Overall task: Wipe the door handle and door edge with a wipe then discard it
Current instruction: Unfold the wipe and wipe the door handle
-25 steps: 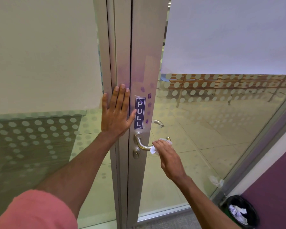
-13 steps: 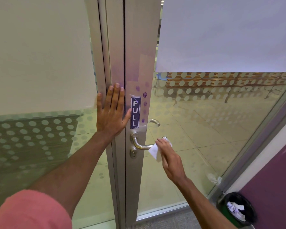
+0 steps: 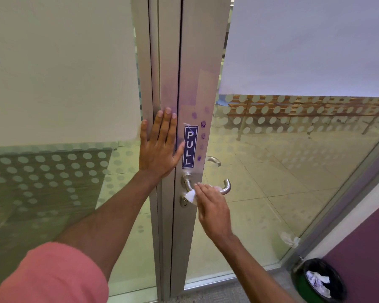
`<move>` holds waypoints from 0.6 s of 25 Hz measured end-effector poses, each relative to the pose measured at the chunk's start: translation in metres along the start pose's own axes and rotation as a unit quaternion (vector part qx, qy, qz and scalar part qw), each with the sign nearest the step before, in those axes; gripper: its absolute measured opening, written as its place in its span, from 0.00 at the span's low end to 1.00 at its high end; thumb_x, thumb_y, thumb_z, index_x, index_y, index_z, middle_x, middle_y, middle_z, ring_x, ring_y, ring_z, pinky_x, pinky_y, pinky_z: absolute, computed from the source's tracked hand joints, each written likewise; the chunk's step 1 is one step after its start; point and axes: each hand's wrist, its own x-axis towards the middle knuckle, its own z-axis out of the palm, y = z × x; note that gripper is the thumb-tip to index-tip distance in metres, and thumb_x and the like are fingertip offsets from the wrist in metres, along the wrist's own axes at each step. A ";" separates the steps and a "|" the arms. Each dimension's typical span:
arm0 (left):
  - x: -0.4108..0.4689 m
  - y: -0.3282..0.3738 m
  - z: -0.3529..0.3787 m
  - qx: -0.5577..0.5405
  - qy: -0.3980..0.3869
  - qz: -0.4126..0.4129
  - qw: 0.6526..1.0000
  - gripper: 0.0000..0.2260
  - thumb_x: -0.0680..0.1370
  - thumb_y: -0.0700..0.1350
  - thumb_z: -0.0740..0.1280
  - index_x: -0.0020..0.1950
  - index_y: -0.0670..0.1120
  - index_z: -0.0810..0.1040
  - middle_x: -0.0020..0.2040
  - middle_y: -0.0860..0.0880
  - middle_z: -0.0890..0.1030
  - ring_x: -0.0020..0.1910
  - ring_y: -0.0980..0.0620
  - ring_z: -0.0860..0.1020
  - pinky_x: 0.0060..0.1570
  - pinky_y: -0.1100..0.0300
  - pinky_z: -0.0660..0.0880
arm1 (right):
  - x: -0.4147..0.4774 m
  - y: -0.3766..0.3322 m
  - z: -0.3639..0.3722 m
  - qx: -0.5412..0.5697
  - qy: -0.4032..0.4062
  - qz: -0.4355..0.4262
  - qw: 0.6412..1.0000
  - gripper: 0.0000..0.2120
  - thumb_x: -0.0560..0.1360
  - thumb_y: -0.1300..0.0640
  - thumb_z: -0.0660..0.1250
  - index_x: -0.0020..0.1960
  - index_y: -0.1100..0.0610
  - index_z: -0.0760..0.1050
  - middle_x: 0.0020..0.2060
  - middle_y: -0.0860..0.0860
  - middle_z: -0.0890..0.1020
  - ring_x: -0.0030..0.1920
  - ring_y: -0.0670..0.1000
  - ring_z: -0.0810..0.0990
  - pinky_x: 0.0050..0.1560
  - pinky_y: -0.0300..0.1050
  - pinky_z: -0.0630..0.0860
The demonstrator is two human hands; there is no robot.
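The right hand (image 3: 213, 209) has its fingers (image 3: 202, 189) curled together over a white wipe (image 3: 190, 195), pressing it on the door handle (image 3: 224, 189) near its base; the left hand (image 3: 159, 147) lies flat with fingers spread and straight against the door edge (image 3: 169, 88), beside the PULL sticker (image 3: 190, 147), forearm reaching up from a pink sleeve (image 3: 50, 276). A black bin (image 3: 319, 281) on the floor at lower right holds crumpled white paper (image 3: 317, 281).

Glass-walled corridor seen through frosted, dot-patterned panels (image 3: 53, 171).
Pale tiled floor (image 3: 282, 182) beyond the glass at 3 o'clock; wooden slatted bench (image 3: 304, 106) at 2 o'clock; purple wall (image 3: 363, 248) and black bin (image 3: 319, 281) at 5 o'clock; soft, even daylight throughout.
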 end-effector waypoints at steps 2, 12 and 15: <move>0.000 0.000 -0.001 -0.004 -0.003 0.000 1.000 0.37 0.81 0.60 0.55 0.79 0.43 0.41 0.81 0.45 0.43 0.79 0.50 0.37 0.77 0.46 0.37 | 0.009 -0.023 0.009 -0.030 -0.029 -0.002 0.999 0.28 0.64 0.66 0.78 0.63 0.58 0.78 0.60 0.54 0.82 0.60 0.54 0.81 0.64 0.53 0.75; 0.000 0.000 -0.004 -0.006 -0.006 0.006 1.000 0.37 0.81 0.61 0.54 0.79 0.44 0.38 0.81 0.45 0.40 0.79 0.50 0.37 0.77 0.46 0.37 | 0.010 -0.013 0.017 -0.079 -0.056 -0.085 0.992 0.35 0.57 0.61 0.84 0.63 0.57 0.79 0.63 0.53 0.80 0.63 0.53 0.79 0.63 0.53 0.77; 0.000 0.001 -0.004 -0.012 -0.003 0.007 1.000 0.37 0.81 0.60 0.55 0.79 0.44 0.39 0.81 0.44 0.44 0.79 0.50 0.37 0.77 0.46 0.37 | 0.016 -0.022 0.022 -0.078 -0.069 -0.073 0.992 0.35 0.57 0.59 0.84 0.62 0.56 0.79 0.63 0.52 0.80 0.63 0.52 0.79 0.63 0.51 0.74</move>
